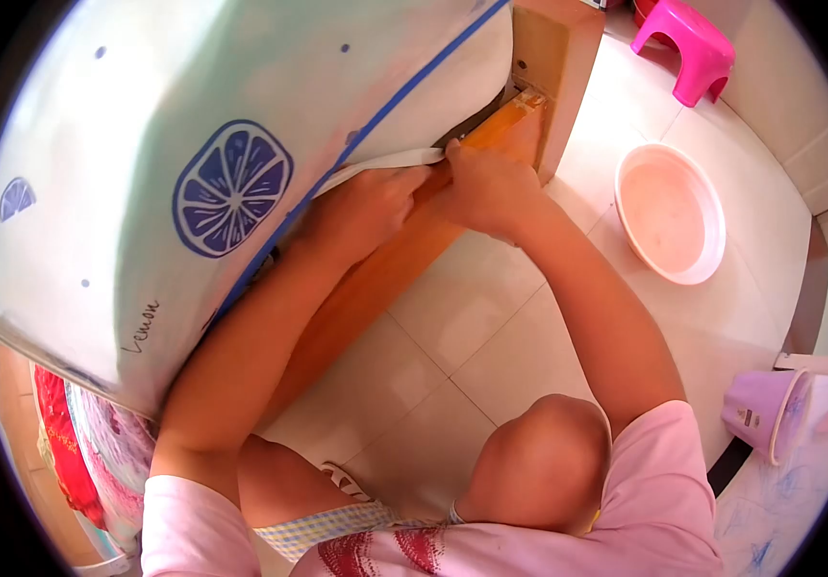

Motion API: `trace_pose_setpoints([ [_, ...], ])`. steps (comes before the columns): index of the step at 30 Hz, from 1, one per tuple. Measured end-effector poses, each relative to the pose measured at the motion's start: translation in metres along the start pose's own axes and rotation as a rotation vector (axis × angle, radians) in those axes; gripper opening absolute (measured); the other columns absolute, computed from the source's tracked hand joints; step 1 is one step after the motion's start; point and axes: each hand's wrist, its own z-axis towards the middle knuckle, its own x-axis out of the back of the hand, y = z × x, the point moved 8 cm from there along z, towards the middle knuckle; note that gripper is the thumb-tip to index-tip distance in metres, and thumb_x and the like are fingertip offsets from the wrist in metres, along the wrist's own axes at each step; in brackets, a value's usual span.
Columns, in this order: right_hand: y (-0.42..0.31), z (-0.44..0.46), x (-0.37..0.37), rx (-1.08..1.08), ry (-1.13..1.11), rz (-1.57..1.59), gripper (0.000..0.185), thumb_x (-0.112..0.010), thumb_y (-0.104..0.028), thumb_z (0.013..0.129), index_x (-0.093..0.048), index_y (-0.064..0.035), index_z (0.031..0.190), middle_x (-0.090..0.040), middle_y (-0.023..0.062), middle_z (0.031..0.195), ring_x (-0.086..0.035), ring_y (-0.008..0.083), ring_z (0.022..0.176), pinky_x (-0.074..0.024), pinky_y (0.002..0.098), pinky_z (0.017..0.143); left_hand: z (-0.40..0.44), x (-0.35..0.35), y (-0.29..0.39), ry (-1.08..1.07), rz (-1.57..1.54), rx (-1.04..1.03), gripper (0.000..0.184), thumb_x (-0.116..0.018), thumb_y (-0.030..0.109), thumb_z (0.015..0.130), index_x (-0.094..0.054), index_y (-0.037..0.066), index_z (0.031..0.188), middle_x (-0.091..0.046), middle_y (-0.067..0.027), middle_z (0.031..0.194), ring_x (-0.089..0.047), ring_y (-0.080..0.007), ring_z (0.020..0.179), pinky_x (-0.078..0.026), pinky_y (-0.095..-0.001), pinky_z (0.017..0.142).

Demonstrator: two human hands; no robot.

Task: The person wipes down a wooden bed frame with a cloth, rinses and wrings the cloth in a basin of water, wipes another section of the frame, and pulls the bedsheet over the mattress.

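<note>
A white bed sheet (125,173) with blue citrus slices, a blue stripe and the word "Lemon" covers the mattress on my left. Along its lower side, a white edge of the sheet is pulled out over the wooden bed rail (337,317). My left hand (368,210) is closed on this edge, its fingertips partly hidden by the cloth. Close to the bed's corner post (558,87), my right hand (493,188) pinches the end of the same edge between thumb and fingers. A dark gap shows between mattress and rail beyond it.
On the tiled floor to the right stands a pale pink basin (669,213). Behind it is a bright pink stool (688,48) by the wall. A lilac bucket (765,412) stands at the far right. Colourful fabric (97,452) lies at lower left.
</note>
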Motion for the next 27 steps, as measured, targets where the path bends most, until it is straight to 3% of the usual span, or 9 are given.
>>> trace_pose_setpoints([
  [4,0.013,-0.01,0.006,-0.008,-0.065,0.255,0.038,-0.06,-0.02,0.075,-0.058,-0.0019,0.108,-0.066,0.0199,0.097,-0.065,0.0328,0.091,-0.0516,0.0418,0.074,0.009,0.002,0.012,-0.117,-0.09,0.304,0.045,-0.058,0.006,0.082,-0.058,0.013,0.127,-0.065,-0.0172,0.078,-0.063,-0.0336,0.07,-0.051,-0.0423,0.067],
  [6,0.02,-0.027,0.012,0.055,0.106,0.531,0.042,-0.065,-0.019,0.073,-0.059,-0.0016,0.112,-0.066,0.0173,0.091,-0.065,0.0282,0.08,-0.0507,0.0378,0.069,0.005,-0.012,0.001,-0.331,0.006,0.549,0.047,-0.052,0.009,0.086,-0.053,0.013,0.133,-0.064,-0.0207,0.076,-0.063,-0.035,0.07,-0.05,-0.0438,0.066],
  [9,0.06,-0.038,0.016,-0.081,0.355,0.955,0.051,-0.066,-0.011,0.071,-0.057,-0.0033,0.12,-0.063,0.0132,0.078,-0.06,0.022,0.066,-0.0478,0.0328,0.062,0.005,-0.017,0.011,-0.144,0.139,0.303,0.048,-0.051,0.01,0.086,-0.051,0.013,0.135,-0.064,-0.0221,0.075,-0.063,-0.0361,0.07,-0.05,-0.0458,0.067],
  [13,0.063,-0.046,0.017,-0.092,0.442,0.94,0.053,-0.06,-0.003,0.071,-0.056,-0.003,0.124,-0.058,0.0094,0.066,-0.054,0.018,0.056,-0.044,0.0294,0.056,-0.004,-0.029,0.004,-0.334,0.089,0.424,0.05,-0.053,0.011,0.086,-0.05,0.012,0.136,-0.064,-0.021,0.075,-0.063,-0.0365,0.071,-0.05,-0.0471,0.069],
  [15,0.041,-0.044,0.009,-0.011,0.227,0.709,0.059,-0.058,-0.001,0.07,-0.055,-0.0064,0.128,-0.059,0.0058,0.067,-0.058,0.0121,0.062,-0.0459,0.0283,0.058,-0.004,0.001,0.031,0.237,0.25,-0.037,0.054,-0.055,0.01,0.084,-0.048,0.011,0.137,-0.065,-0.0193,0.076,-0.064,-0.0359,0.071,-0.05,-0.0481,0.07],
  [19,0.014,-0.041,-0.003,0.002,-0.036,0.437,0.065,-0.056,-0.004,0.071,-0.05,-0.006,0.135,-0.058,0.0074,0.061,-0.056,0.0146,0.056,-0.0465,0.0283,0.059,-0.003,-0.016,0.02,-0.123,0.199,0.208,0.057,-0.057,0.008,0.081,-0.048,0.011,0.137,-0.066,-0.0164,0.08,-0.063,-0.0344,0.068,-0.049,-0.0484,0.069],
  [21,0.009,-0.035,0.0,0.003,0.01,0.369,0.064,-0.056,-0.005,0.071,-0.05,-0.0066,0.135,-0.058,0.0076,0.061,-0.056,0.0149,0.056,-0.0466,0.028,0.059,-0.003,-0.026,0.015,-0.289,0.165,0.333,0.054,-0.057,0.007,0.08,-0.051,0.011,0.133,-0.066,-0.0138,0.081,-0.062,-0.0336,0.066,-0.05,-0.0472,0.065],
  [26,0.017,-0.042,0.004,-0.013,0.187,0.576,0.054,-0.061,-0.004,0.072,-0.056,-0.0077,0.125,-0.06,0.009,0.066,-0.057,0.016,0.057,-0.0474,0.0289,0.061,-0.063,0.009,0.08,-0.145,-0.155,0.124,0.045,-0.058,0.003,0.079,-0.056,0.009,0.124,-0.061,-0.0105,0.072,-0.06,-0.034,0.063,-0.049,-0.0426,0.058],
  [27,0.014,-0.05,0.006,0.095,0.294,0.697,0.043,-0.063,-0.006,0.074,-0.057,-0.0063,0.117,-0.063,0.0127,0.073,-0.061,0.0228,0.064,-0.0489,0.032,0.062,-0.078,0.011,0.086,-0.145,-0.157,0.138,0.045,-0.058,0.003,0.079,-0.056,0.009,0.124,-0.061,-0.0105,0.072,-0.06,-0.034,0.063,-0.049,-0.0426,0.058],
])
